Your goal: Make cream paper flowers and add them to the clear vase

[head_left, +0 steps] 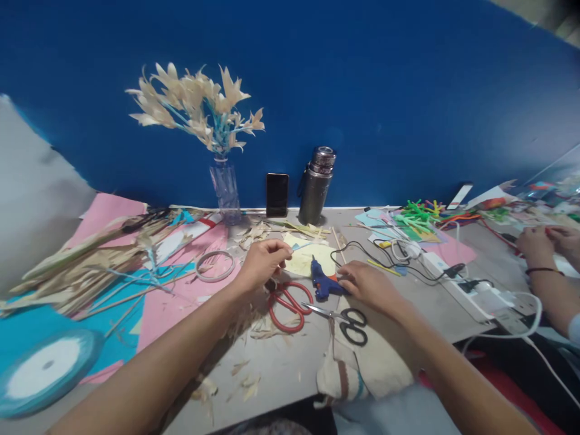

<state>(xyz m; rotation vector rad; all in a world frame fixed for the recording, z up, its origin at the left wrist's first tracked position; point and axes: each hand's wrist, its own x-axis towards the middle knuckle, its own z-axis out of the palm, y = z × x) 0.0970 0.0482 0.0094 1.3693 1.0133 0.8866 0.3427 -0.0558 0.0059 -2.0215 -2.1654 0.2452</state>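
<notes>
Scissors (334,315), two pairs, lie near; left hand (263,261) pinches one blue stem (296,246); right hand (371,283) touches one glue gun (322,285), grip unclear.

The hot-glue gun (322,285) was a strong blue with a touch of orange, and the paper sheet (324,252) under its nozzle was pale yellow. From where I stood, the slim stick (302,245) just behind it looked light blue. Left of the gun, one pair of scissors (295,307) had red handles; in front, black-handled scissors (334,315) had silver blades, beside cream cloth (380,356) striped brown and teal. Far to its left, I saw plain pink paper (158,320), turquoise paper (27,332) and a teal-and-white ribbon roll (45,365). Behind the gun, the vacuum flask (315,193) was dark grey and silver, the phone (277,196) black, the wall (362,90) deep blue.
</notes>
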